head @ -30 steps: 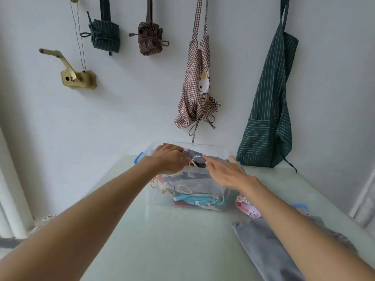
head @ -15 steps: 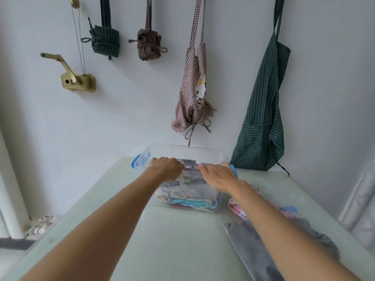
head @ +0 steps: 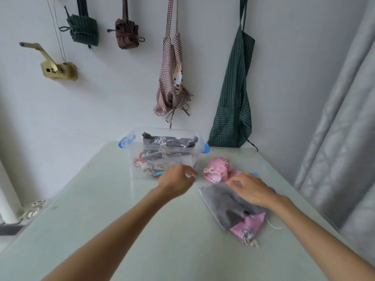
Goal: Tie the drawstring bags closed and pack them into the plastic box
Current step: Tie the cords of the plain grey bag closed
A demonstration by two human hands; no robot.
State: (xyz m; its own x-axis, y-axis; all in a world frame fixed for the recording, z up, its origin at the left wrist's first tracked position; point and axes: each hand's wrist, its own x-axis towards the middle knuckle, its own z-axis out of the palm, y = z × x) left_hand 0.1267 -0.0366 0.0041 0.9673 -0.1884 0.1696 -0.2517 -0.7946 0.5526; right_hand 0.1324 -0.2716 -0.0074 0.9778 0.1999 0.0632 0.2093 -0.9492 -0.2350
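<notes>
A clear plastic box (head: 194, 136) with blue handles stands at the table's far side, holding several tied drawstring bags with a grey patterned one on top. My left hand (head: 176, 180) hovers in front of the box with loosely curled fingers and holds nothing. My right hand (head: 250, 188) rests with bent fingers on the far end of a grey bag (head: 221, 205) lying flat on the table. A pink bag (head: 217, 171) lies just beyond it, to the right of the box. Another pink bag (head: 248, 228) pokes out from under the grey one's near end.
The pale green glass table (head: 121, 220) meets a white wall where a checked apron (head: 172, 78) and a green striped apron (head: 233, 98) hang. A grey curtain (head: 341, 138) hangs at the right. A small blue item (head: 254, 174) lies behind my right hand.
Both hands have left the top of the box and drawn back toward me. The right hand has come down onto the grey bag; the left hangs in front of the box.
</notes>
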